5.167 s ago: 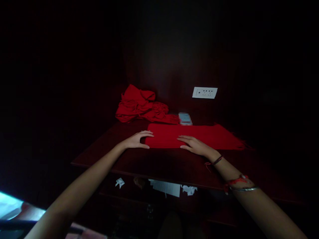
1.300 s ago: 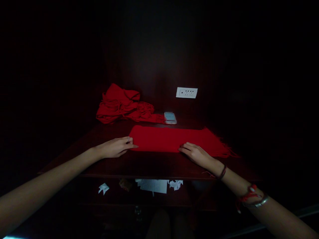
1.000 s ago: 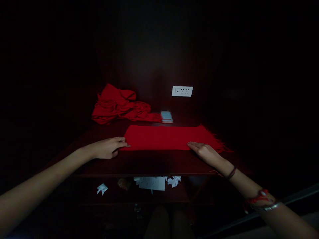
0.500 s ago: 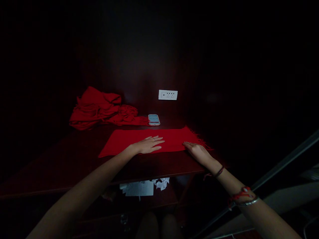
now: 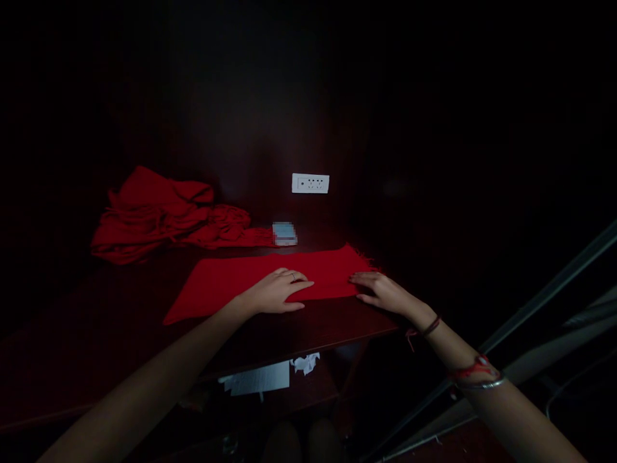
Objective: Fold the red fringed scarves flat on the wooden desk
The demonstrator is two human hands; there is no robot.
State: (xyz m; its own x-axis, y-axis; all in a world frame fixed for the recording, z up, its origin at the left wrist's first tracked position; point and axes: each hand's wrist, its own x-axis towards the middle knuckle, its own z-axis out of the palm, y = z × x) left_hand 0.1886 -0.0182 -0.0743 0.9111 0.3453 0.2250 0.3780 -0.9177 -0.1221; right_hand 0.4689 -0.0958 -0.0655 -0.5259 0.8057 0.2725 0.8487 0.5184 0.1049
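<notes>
A red fringed scarf point(image 5: 231, 286) lies folded flat in a long strip on a dark wooden table point(image 5: 120, 347). My left hand point(image 5: 274, 292) rests palm down on the scarf's near edge, fingers stretched out and slightly curved. My right hand point(image 5: 383, 292) lies open at the scarf's right, fringed end, fingertips on the cloth. Neither hand grips anything. The room is very dark.
A crumpled heap of red cloth point(image 5: 159, 215) sits at the table's back left. A phone point(image 5: 284, 233) lies behind the scarf, under a white wall socket point(image 5: 310, 183). Papers point(image 5: 260, 379) lie on the floor below. A metal rail point(image 5: 544, 296) runs at the right.
My left hand has left the scarf's left end and come to its middle, beside my right hand, which has slid to the fringed end. The view has swung right.
</notes>
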